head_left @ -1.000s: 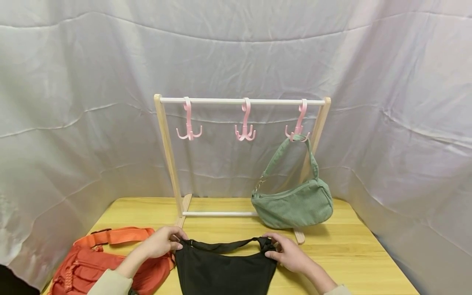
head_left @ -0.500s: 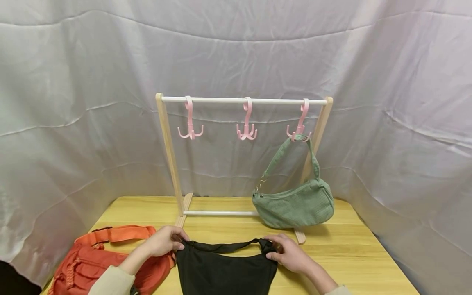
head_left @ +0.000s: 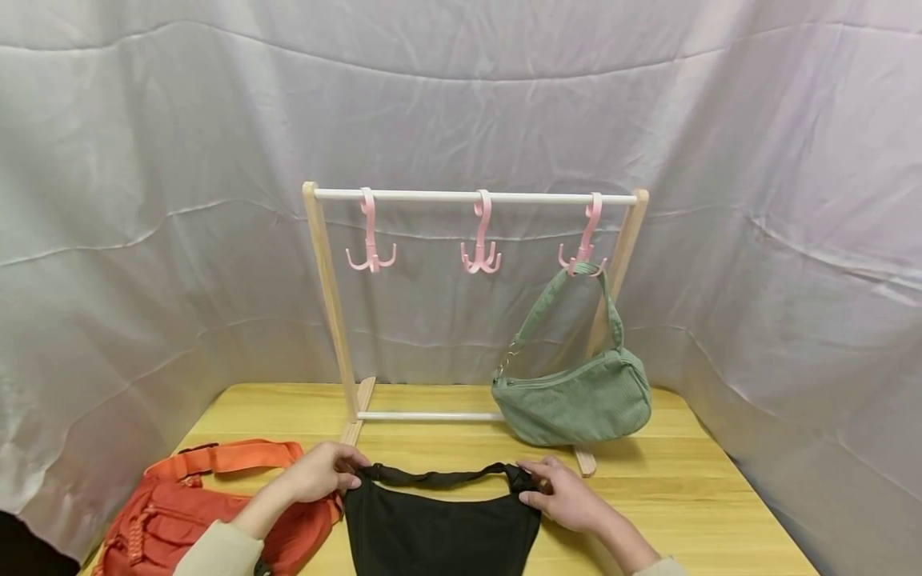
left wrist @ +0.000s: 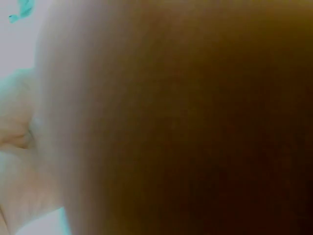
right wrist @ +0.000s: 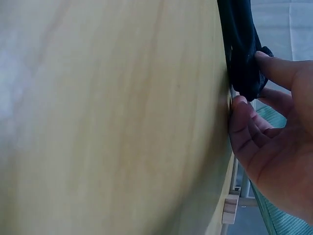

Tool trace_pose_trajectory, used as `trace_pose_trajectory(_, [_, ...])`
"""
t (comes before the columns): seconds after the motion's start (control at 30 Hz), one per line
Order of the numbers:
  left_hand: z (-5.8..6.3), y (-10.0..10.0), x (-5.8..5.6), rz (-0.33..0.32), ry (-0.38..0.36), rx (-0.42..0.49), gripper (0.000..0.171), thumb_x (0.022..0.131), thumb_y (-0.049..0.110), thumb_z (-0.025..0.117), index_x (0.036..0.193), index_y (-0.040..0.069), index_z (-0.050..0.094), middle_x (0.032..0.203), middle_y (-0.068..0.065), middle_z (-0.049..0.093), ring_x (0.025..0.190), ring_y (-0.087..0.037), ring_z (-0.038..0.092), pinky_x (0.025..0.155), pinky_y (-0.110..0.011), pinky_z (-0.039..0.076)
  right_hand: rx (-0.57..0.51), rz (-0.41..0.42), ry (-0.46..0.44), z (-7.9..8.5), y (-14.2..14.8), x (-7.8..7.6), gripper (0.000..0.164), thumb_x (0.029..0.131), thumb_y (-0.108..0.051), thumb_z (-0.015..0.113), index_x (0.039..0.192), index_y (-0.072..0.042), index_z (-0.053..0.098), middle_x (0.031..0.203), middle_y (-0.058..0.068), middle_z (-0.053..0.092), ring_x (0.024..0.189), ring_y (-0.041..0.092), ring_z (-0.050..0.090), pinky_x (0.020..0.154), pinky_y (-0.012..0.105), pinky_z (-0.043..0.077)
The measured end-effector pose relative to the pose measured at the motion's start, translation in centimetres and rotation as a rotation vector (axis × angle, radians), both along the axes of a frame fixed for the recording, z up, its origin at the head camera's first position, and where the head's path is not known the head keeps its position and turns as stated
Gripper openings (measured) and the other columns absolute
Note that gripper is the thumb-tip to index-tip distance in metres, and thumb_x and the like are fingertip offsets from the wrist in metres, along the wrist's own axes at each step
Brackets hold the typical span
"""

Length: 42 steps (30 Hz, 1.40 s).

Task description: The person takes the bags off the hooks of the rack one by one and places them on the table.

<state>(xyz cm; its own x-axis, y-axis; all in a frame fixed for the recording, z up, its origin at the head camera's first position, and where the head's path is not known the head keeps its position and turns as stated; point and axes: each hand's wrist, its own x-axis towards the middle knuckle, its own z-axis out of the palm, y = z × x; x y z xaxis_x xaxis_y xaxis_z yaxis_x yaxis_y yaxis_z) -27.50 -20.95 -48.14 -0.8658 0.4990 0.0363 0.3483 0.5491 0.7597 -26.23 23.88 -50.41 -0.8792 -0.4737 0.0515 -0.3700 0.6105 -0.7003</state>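
Note:
A black fabric bag (head_left: pixel 442 534) lies at the front middle of the table in the head view, its lower part cut off by the frame edge. My left hand (head_left: pixel 317 474) pinches its upper left corner, where the shoulder strap (head_left: pixel 435 479) joins. At the upper right corner my right hand (head_left: pixel 565 496) pinches the strap's other end between thumb and fingers. The right wrist view shows the black cloth (right wrist: pixel 244 68) between those fingertips. A blurred brown surface blocks most of the left wrist view, so the left fingers' work is hidden there.
Behind stands a wooden rack with a white top rail (head_left: pixel 425 195) and three pink hooks. A green corduroy handbag (head_left: pixel 576 404) hangs from the right hook (head_left: pixel 587 232). An orange-red bag (head_left: pixel 187 512) lies at left, partly under my left forearm. Grey cloth (head_left: pixel 461 120) encloses the table.
The black strap's left part has risen slightly and spread away from the bag's top edge. Both hands have stayed nearly in place, still holding the two corners.

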Motion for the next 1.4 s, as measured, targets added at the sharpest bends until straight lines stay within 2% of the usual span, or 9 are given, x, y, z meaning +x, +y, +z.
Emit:
trace_pose_trajectory(0.2, [0.5,0.3,0.4,-0.003,-0.003,-0.028,0.029,0.094,0.009,0.076,0.119,-0.005,0.071,0.108,-0.014,0.073,0.093,-0.024,0.070,0.075,-0.029,0.056,-0.047,-0.019,-0.040,0.0,0.5,0.1,0.057,0.100,-0.025,0.072,0.148,0.001,0.055,0.113,0.012,0.056,0.087,0.017,0.053,0.071,0.027,0.046])
trace_pose_trajectory(0.4, [0.8,0.3,0.7,0.005,-0.021,-0.034,0.038,0.096,0.013,0.074,0.127,-0.008,0.066,0.121,-0.022,0.069,0.105,-0.038,0.069,0.085,-0.048,0.059,-0.057,-0.024,-0.025,0.5,0.7,0.4,0.059,0.101,-0.029,0.070,0.150,-0.001,0.053,0.119,0.012,0.056,0.096,0.018,0.057,0.077,0.028,0.048])
trace_pose_trajectory(0.57, [1.0,0.4,1.1,0.023,-0.019,-0.002,0.045,0.099,0.016,0.072,0.134,-0.010,0.060,0.126,-0.027,0.066,0.110,-0.043,0.065,0.087,-0.052,0.058,-0.138,-0.014,0.021,1.0,0.6,0.9,0.059,0.102,-0.027,0.070,0.152,-0.002,0.051,0.136,0.022,0.053,0.112,0.034,0.063,0.088,0.036,0.057])
trace_pose_trajectory(0.73, [1.5,1.0,1.5,0.087,0.017,0.011,0.051,0.099,0.021,0.072,0.141,-0.005,0.058,0.137,-0.027,0.061,0.121,-0.048,0.059,0.092,-0.057,0.055,-0.224,-0.028,0.133,1.4,0.1,1.6,0.056,0.102,-0.025,0.070,0.151,-0.005,0.052,0.144,0.023,0.051,0.117,0.042,0.061,0.090,0.043,0.060])
trace_pose_trajectory(0.93, [2.6,2.1,2.0,0.148,0.045,0.031,0.055,0.100,0.028,0.071,0.146,0.002,0.056,0.145,-0.023,0.058,0.131,-0.047,0.053,0.101,-0.063,0.049,-0.235,-0.133,0.294,2.2,-0.3,2.6,0.054,0.100,-0.021,0.071,0.151,-0.013,0.055,0.149,0.011,0.055,0.125,0.035,0.060,0.093,0.044,0.059])
trace_pose_trajectory(1.07, [3.3,2.9,2.4,0.177,0.092,0.026,0.059,0.099,0.035,0.072,0.148,0.006,0.055,0.147,-0.019,0.057,0.133,-0.046,0.053,0.105,-0.062,0.046,-0.251,-0.184,0.398,2.8,-0.4,2.9,0.055,0.100,-0.017,0.072,0.152,-0.012,0.054,0.151,0.009,0.055,0.129,0.031,0.059,0.097,0.046,0.057])
trace_pose_trajectory(1.13, [3.6,3.4,2.5,0.186,0.115,0.029,0.060,0.099,0.036,0.072,0.150,0.008,0.055,0.149,-0.018,0.055,0.134,-0.046,0.052,0.107,-0.062,0.045,-0.272,-0.201,0.442,3.1,-0.5,3.0,0.056,0.100,-0.014,0.072,0.152,-0.011,0.054,0.152,0.010,0.055,0.130,0.027,0.059,0.099,0.042,0.056])
trace_pose_trajectory(1.3, [4.3,4.6,2.8,0.187,0.144,0.063,0.063,0.100,0.039,0.071,0.155,0.014,0.050,0.156,-0.013,0.051,0.142,-0.040,0.047,0.112,-0.060,0.042,-0.361,-0.211,0.583,3.9,-0.7,3.2,0.058,0.095,0.000,0.073,0.150,-0.007,0.055,0.150,0.018,0.055,0.132,0.013,0.057,0.102,0.016,0.048])
trace_pose_trajectory(1.4, [4.8,5.5,2.9,0.181,0.179,0.095,0.065,0.101,0.041,0.069,0.157,0.015,0.048,0.158,-0.013,0.048,0.145,-0.037,0.044,0.113,-0.060,0.040,-0.408,-0.218,0.672,4.3,-0.6,3.1,0.060,0.091,0.008,0.073,0.147,-0.003,0.057,0.147,0.021,0.057,0.133,0.006,0.056,0.105,0.011,0.043])
